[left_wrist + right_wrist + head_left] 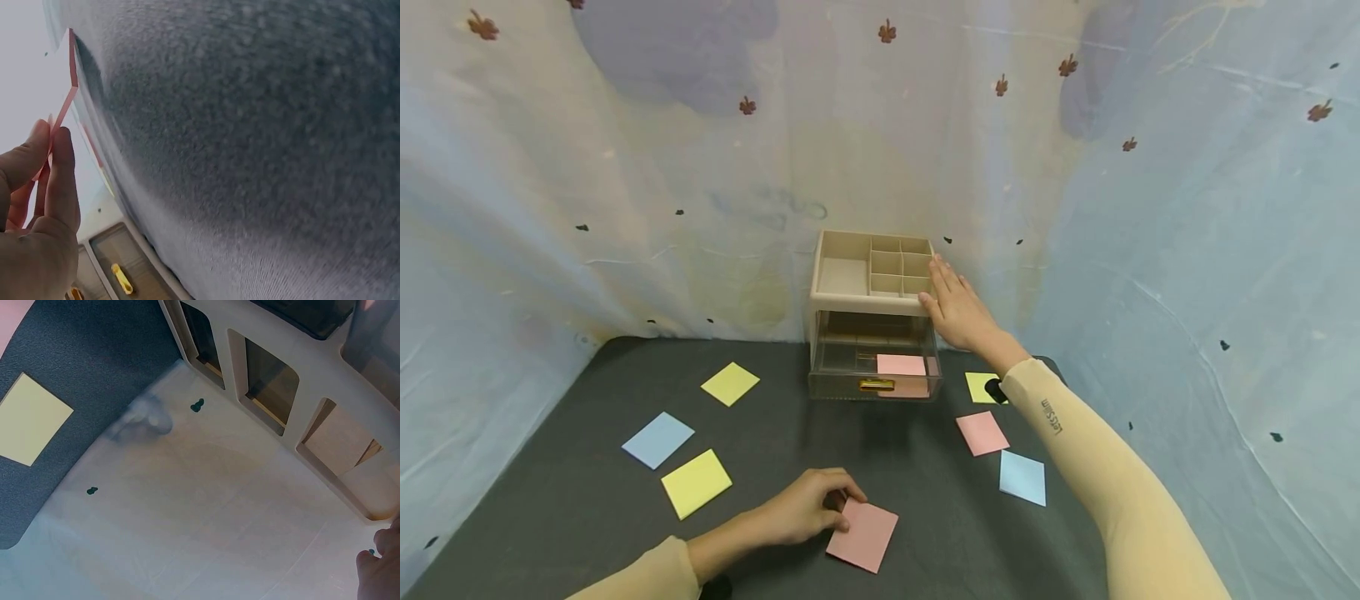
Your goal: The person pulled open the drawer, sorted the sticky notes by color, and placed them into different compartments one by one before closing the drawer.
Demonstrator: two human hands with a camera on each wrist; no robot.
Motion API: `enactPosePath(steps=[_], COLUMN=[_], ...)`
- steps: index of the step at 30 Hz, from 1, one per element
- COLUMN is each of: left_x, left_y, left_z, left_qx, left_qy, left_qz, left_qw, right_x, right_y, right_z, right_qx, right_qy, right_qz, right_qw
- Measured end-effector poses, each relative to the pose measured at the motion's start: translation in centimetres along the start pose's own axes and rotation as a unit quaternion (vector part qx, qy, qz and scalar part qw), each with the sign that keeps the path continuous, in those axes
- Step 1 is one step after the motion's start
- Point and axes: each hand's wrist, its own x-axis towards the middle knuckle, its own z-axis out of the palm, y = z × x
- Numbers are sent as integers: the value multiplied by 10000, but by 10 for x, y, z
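My left hand [808,506] pinches the near-left corner of a pink sticky-note pad [868,537] low over the front of the dark table. In the left wrist view that pad [73,59] is seen edge-on, between thumb and fingers. My right hand [958,312] rests with straight fingers against the right top edge of a beige desktop organizer [842,279]. Its clear drawer [835,385], with a gold handle, is pulled out. Another pink pad [901,365] lies in the drawer's right part. Only part of the right hand [380,565] shows in the right wrist view.
On the dark table [760,433], yellow pads [730,383] [696,483] and a blue pad [658,440] lie left. A yellow pad [979,387], a pink pad [982,433] and a blue pad [1022,477] lie right. A patterned curtain [865,125] hangs behind.
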Motion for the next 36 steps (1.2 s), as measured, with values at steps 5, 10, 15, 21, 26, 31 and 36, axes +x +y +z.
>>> enactPosePath(steps=[5,10,15,21,26,31,36], left_x=[1,2,3,6,10,14,17], left_y=[3,8,16,31,41,49,56], left_z=[-6,-15,-25,-37,-46,-53,-57], left_qx=[-83,-101,-172,-83,-33,41,123], left_qy=[210,422,692,1066,1259,1399,1545], left_qz=[104,234,336,484,702,855,879], left_qw=[9997,9988,9969,9931,9895,9865,9840], right_x=[-1,-1,0,0,1,1,2], right_y=[1,2,3,3,4,3,3], right_z=[0,1,0,1,2,2,2], right_qx=[3,-16,-13,8,-23,-1,-36], right_qy=[-25,-42,-30,2,38,53,101], right_qz=[45,37,24,-6,-51,-68,-93], right_qw=[10000,10000,10000,10000,10000,10000,9999])
